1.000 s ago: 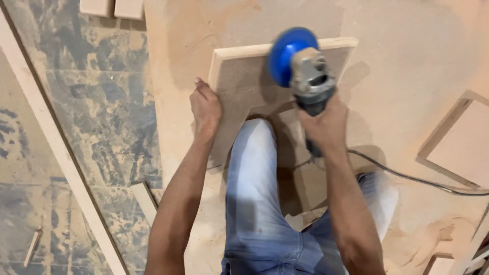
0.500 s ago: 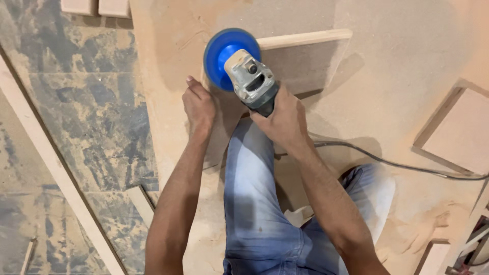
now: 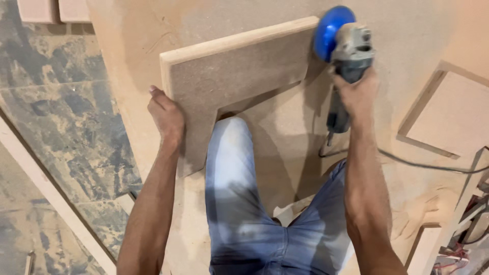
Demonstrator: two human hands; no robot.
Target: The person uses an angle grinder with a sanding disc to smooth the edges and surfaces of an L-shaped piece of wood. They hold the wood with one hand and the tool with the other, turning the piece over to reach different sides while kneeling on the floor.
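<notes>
The right hand [image 3: 356, 94] is wrapped tight around the grey body of an angle grinder [image 3: 346, 56], fingers curled fully about it, at the far right of the scene. The grinder's blue disc [image 3: 327, 31] sits at the far right corner of an L-shaped board [image 3: 239, 71], touching or just off its end; which of the two cannot be told. A black cord [image 3: 407, 162] runs from the grinder's near end out to the right.

The left hand [image 3: 165, 117] is pressed against the left edge of the board, fingers held together and pointing away, thumb side on the dusty top face. The board lies flat, its long arm running left to right across the far side and its short arm coming nearer along the left. The person's knee in pale blue jeans [image 3: 229, 168] fits into the board's inner corner.

Under it all is a wide sheet [image 3: 407, 30] coated in fine sawdust. To the right lies a framed panel [image 3: 451, 119]. To the left is a mottled grey floor [image 3: 66, 117] with a long pale strip [image 3: 46, 191] running diagonally across it.
</notes>
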